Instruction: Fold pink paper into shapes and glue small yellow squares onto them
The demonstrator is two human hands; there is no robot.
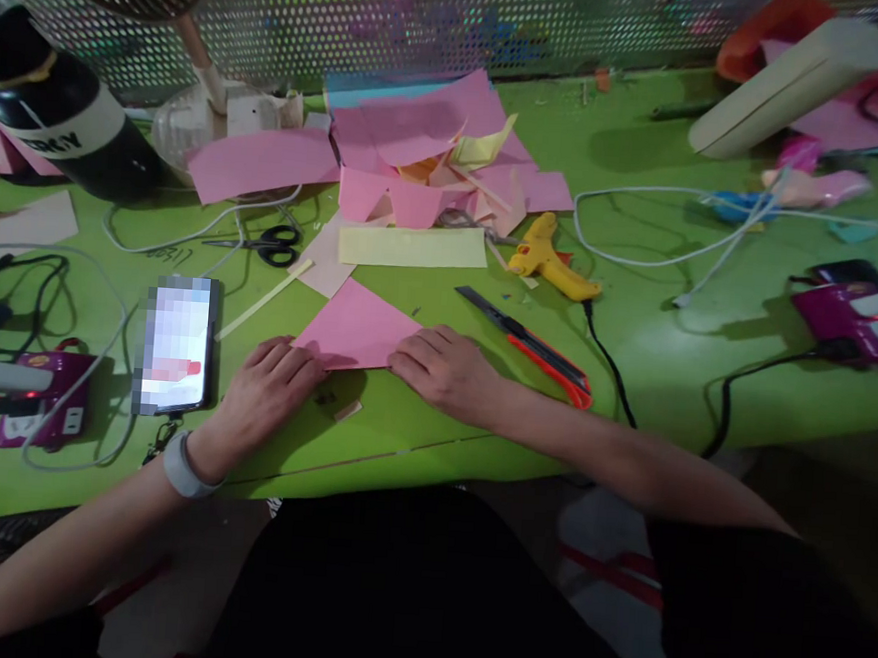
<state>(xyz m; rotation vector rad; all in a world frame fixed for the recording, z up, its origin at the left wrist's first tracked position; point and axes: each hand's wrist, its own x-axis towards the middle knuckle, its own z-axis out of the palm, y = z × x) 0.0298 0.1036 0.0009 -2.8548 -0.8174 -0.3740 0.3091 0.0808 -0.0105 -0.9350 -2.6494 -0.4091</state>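
Note:
A pink sheet of paper [356, 331] in a triangular shape lies on the green tabletop, its long straight edge facing me. At its left corner, my left hand [273, 398] has its fingers closed on the paper's edge; a pale band sits on that wrist. My right hand [447, 370] is closed on the opposite corner, fingers bent over the edge. Both thumbs are mostly hidden. To the right of my right hand lies a red and black utility knife [528, 345] with its blade out. A thin yellow paper strip [265, 300] rests above my left hand.
Left of my hands lies a phone [176, 346], with black scissors [268, 245] above it. A yellow glue gun [553, 259] trails a black cord. Behind are a pale yellow paper strip [413, 247] and a paper pile [423, 132]. Purple power strips [853, 318] and loose cables flank both sides.

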